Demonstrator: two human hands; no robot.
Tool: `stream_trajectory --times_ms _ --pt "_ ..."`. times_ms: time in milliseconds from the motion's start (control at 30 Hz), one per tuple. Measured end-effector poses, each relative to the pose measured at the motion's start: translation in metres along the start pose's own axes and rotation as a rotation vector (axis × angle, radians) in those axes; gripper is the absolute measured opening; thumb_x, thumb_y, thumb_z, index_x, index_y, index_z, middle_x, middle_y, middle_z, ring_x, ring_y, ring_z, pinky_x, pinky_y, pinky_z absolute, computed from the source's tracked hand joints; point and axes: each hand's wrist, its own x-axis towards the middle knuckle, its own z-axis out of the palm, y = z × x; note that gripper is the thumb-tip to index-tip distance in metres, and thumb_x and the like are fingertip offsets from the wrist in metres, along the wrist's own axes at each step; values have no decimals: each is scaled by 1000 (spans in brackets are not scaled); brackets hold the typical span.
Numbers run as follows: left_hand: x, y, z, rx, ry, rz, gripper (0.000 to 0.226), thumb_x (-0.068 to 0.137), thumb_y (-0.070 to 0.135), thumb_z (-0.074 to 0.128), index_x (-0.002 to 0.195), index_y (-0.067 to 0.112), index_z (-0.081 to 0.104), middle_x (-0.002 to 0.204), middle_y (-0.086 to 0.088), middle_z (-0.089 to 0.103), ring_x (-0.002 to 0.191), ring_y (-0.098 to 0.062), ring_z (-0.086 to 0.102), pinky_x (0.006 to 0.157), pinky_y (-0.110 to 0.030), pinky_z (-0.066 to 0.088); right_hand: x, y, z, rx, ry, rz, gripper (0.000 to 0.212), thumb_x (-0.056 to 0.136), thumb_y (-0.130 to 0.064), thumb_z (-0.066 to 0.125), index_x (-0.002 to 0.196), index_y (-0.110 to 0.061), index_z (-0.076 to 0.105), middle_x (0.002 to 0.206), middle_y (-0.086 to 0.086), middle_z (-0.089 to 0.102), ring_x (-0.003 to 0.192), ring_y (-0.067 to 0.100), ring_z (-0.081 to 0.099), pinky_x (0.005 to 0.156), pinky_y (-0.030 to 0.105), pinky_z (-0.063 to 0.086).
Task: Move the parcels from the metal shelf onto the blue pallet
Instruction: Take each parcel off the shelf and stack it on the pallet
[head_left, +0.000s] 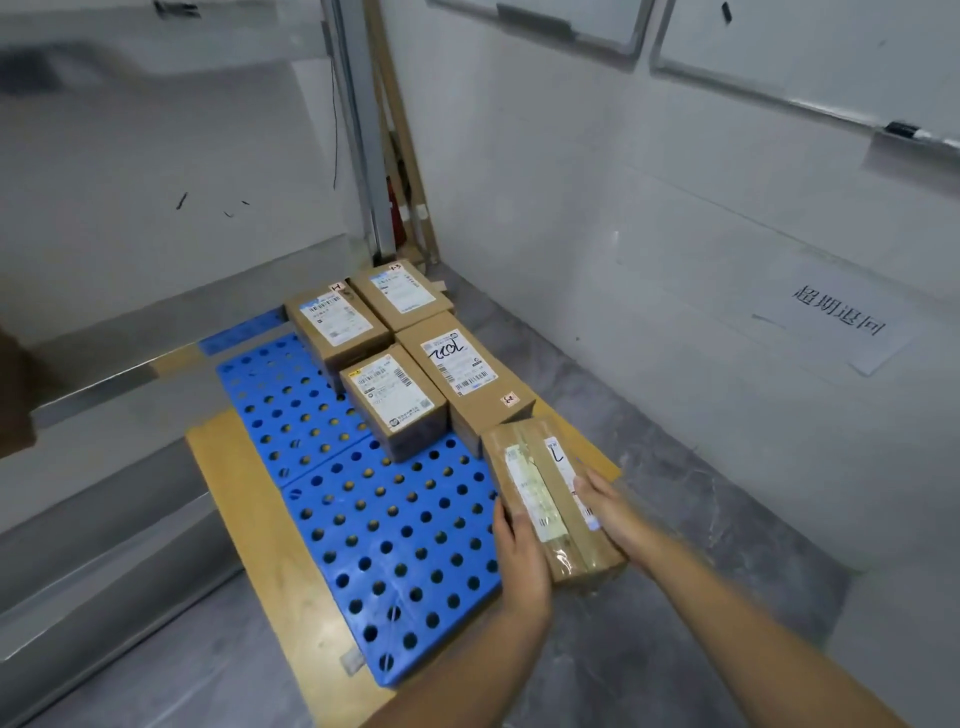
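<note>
Left hand clasps the near-left side of the taped parcel, fingers curled at its edge. Right hand grips the right side, fingers lapped over the top. Parcel lies lower right of centre, long axis running up-frame, far end just beside the pen-marked parcel. Cannot tell whether it rests down or is held just above. Blue pallet fills the middle, with four labelled parcels packed in its upper right corner. Risks, as judged: the pallet's right edge is hidden under the boxes, so this parcel may overhang toward the yellow board and tip on release. Glossy tape could slip in the grip. Pushing forward could shunt the neighbour.
</note>
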Motion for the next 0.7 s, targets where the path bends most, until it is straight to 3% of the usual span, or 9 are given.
stream_trajectory --times_ms 100,200,267,433,533,600,700 --pt "-2 -6 5 -25 38 9 46 105 42 34 150 32 34 142 0 51 113 -14 53 89 -31 45 11 6 -2 -30 -54 4 34 102 -33 44 135 -33 52 108 -23 66 95 -3 64 70 14 47" --pt "1 -8 16 -9 108 14 47 106 42 32 152 32 31 144 0 48 113 -11 47 91 -31 38 22 12 -6 -75 -79 -5 40 103 -36 39 142 -33 43 122 -16 59 102 3 58 67 11 42" --pt "6 -7 24 -6 141 15 47 106 41 29 153 32 29 144 0 47 113 -11 45 93 -30 36 33 13 -11 -94 -112 -24 41 103 -35 38 144 -31 42 131 -11 56 108 7 56 72 15 43" --pt "14 -7 43 -61 232 15 47 106 41 31 152 30 31 144 -3 49 119 -17 50 104 -39 42 59 9 -23 -188 -237 -79 41 103 -41 36 143 -37 42 129 -11 58 112 9 56 85 24 44" --pt "19 -7 54 -67 285 -6 46 106 40 31 151 30 32 143 -4 50 116 -17 50 99 -37 43 70 7 -30 -256 -272 -119 42 102 -46 34 143 -41 39 122 -16 55 106 6 52 80 21 40" --pt "20 -8 58 -61 297 -18 48 106 40 30 153 29 31 144 -5 50 119 -20 51 104 -40 43 74 8 -33 -285 -311 -150 43 102 -44 33 144 -38 38 124 -14 56 107 6 52 75 17 39" --pt "20 -7 60 -56 304 -9 47 106 40 29 152 30 30 145 -4 49 120 -19 50 109 -45 41 80 10 -36 -320 -353 -190 46 103 -43 32 148 -32 34 137 -9 53 120 10 51 88 22 38"
